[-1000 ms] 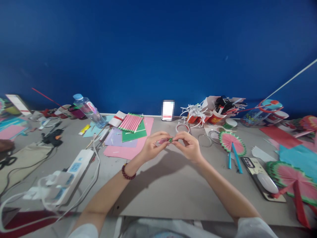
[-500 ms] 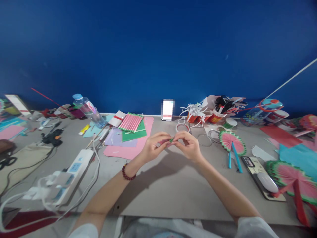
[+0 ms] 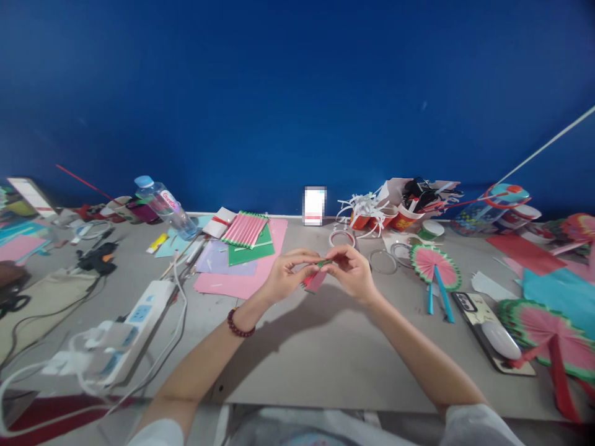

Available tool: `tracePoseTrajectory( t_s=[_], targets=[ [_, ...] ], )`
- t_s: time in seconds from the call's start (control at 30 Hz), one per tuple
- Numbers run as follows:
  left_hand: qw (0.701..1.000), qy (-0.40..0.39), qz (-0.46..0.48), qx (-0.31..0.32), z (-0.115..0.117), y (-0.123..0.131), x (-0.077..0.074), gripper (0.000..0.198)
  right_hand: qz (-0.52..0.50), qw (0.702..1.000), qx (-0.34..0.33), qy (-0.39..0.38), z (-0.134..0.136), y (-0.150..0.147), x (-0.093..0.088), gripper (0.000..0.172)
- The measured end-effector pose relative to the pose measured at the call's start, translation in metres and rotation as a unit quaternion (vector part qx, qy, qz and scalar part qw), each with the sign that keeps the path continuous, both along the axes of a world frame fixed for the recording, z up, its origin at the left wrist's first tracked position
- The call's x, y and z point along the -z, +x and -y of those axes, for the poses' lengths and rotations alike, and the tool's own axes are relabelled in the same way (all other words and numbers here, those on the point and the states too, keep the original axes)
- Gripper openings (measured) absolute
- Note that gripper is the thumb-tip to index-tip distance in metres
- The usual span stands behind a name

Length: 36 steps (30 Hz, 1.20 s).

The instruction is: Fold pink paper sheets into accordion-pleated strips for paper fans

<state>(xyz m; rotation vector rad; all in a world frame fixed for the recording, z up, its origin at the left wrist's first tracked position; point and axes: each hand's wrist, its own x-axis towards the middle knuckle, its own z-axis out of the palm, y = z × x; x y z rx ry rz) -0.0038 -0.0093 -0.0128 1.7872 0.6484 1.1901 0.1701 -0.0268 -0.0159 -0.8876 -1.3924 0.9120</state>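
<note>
Between my hands, above the middle of the table, is a small folded piece of pink and green paper [image 3: 317, 282]. My left hand [image 3: 286, 277] pinches it from the left, and my right hand [image 3: 352, 274] pinches its green edge from the right. Fingertips cover part of the fold. Left of my hands, pleated pink paper with green edges [image 3: 246, 229] rests on a green sheet [image 3: 264, 249] and a larger pink sheet [image 3: 227, 285]. To the right lies a round watermelon-coloured paper fan [image 3: 436, 267] with blue handles.
A white power strip [image 3: 144, 319] with cables lies at left, below a leaning plastic bottle [image 3: 170, 210]. Tape rings [image 3: 343, 238] and cups of paper scraps [image 3: 369, 214] stand at the back. At right, a mouse [image 3: 501, 341] sits on a phone [image 3: 469, 316] beside another fan [image 3: 543, 334].
The folded paper has turned in my fingers, so its pink part now hangs below them towards me. My hands have barely shifted.
</note>
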Motion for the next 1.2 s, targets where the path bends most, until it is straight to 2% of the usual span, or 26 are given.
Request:
tracePoseTrajectory(
  t_s=[0.1, 0.17, 0.27, 0.4, 0.57, 0.67, 0.77, 0.97, 1.2],
  targets=[
    [0.996, -0.069, 0.057, 0.006, -0.001, 0.004, 0.002, 0.026, 0.005, 1.000, -0.002, -0.018, 0.000, -0.001, -0.002, 0.032],
    [0.986, -0.128, 0.101, 0.026, -0.001, 0.007, 0.003, 0.035, 0.006, 1.000, -0.007, -0.028, -0.001, -0.001, -0.003, 0.033],
    [0.970, -0.188, 0.145, 0.055, -0.002, 0.009, 0.004, 0.038, 0.000, 0.999, -0.015, -0.045, -0.002, 0.000, -0.005, 0.031],
    [0.961, -0.213, 0.163, 0.067, -0.001, 0.011, 0.002, 0.037, 0.008, 0.995, -0.037, -0.089, -0.002, 0.001, -0.007, 0.027],
    [0.954, -0.235, 0.176, 0.062, 0.000, 0.014, 0.003, 0.037, -0.052, 0.985, -0.074, -0.146, -0.001, 0.001, -0.011, 0.025],
    [0.954, -0.256, 0.151, 0.042, 0.001, 0.013, 0.003, 0.034, -0.052, 0.986, -0.066, -0.144, -0.001, 0.002, -0.011, 0.024],
    [0.964, -0.251, 0.079, 0.024, 0.001, 0.012, 0.001, 0.032, -0.013, 0.993, -0.033, -0.116, -0.003, 0.005, -0.007, 0.023],
    [0.972, -0.233, -0.017, 0.035, 0.004, 0.013, 0.001, 0.034, 0.035, 0.996, -0.015, -0.079, -0.007, 0.011, -0.002, 0.020],
    [0.979, -0.192, -0.064, -0.031, 0.008, 0.015, -0.002, 0.032, 0.014, 0.996, -0.021, -0.090, -0.007, 0.009, -0.001, 0.019]
  ],
)
